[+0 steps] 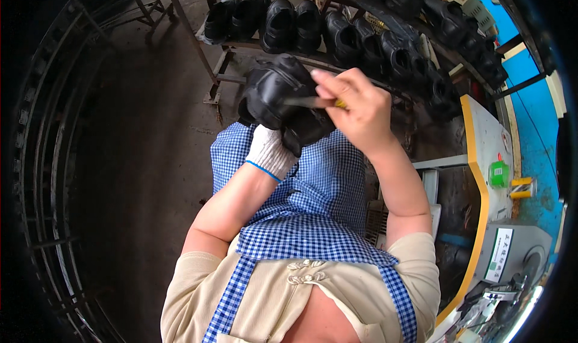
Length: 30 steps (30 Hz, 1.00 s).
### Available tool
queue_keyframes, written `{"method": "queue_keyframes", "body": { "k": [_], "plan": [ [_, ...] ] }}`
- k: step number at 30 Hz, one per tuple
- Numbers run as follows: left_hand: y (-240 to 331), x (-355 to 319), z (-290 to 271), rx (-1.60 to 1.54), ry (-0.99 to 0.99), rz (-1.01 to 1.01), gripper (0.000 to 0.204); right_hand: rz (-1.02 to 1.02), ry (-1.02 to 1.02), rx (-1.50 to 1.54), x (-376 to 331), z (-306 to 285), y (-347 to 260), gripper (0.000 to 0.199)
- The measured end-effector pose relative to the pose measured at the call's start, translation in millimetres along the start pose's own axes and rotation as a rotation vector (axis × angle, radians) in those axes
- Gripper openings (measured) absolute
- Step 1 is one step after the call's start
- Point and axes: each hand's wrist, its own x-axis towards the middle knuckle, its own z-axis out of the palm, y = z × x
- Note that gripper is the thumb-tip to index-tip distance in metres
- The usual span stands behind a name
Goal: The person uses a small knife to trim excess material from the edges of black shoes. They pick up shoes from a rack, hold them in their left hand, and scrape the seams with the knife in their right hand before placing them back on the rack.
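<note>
Right hand [355,105] fingers are pinching a thin brush [313,102], tip touching the black shoe [280,96]. Left hand [271,147], in a white glove, is sitting inside the shoe, fingers hidden, can't tell. Shoe is being held above the checked apron [313,204]; rack of black shoes [337,33] behind.

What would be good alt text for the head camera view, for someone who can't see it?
Seen from above, a person's white-gloved left hand holds a black shoe while the bare right hand works a thin yellow-handled tool against it. A blue checked apron covers the lap, and a metal rack of black shoes stands ahead.
</note>
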Motion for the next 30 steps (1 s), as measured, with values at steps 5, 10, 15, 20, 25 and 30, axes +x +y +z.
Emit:
{"method": "queue_keyframes", "body": {
  "k": [5, 10, 15, 20, 25, 30],
  "plan": [
    [15.4, -8.0, 5.2, -0.066, -0.009, -0.077, 0.031, 0.086, -0.046, 0.32, -26.6, -3.0, -0.1, 0.048],
    [14.4, -12.2, 10.5, -0.018, 0.035, -0.049, 0.029, -0.119, -0.173, 0.016, -26.1, -6.6, -15.6, 0.047],
    [13.1, -14.9, 13.9, 0.046, 0.153, -0.039, 0.028, -0.257, -0.228, -0.254, -18.5, -12.1, -11.2, 0.032],
    [-0.8, -4.6, -4.7, 0.073, 0.115, 0.078, 0.029, -0.35, -0.443, -0.429, -10.8, -12.8, -18.5, 0.009],
    [-2.0, -5.5, -8.5, 0.075, 0.075, 0.068, 0.03, -0.374, -0.478, -0.417, -11.3, -4.2, -12.6, 0.008],
    [3.8, -11.1, -6.9, 0.087, 0.088, 0.027, 0.032, -0.226, -0.172, -0.027, -22.0, 8.8, 6.2, 0.019]
  ]
}}
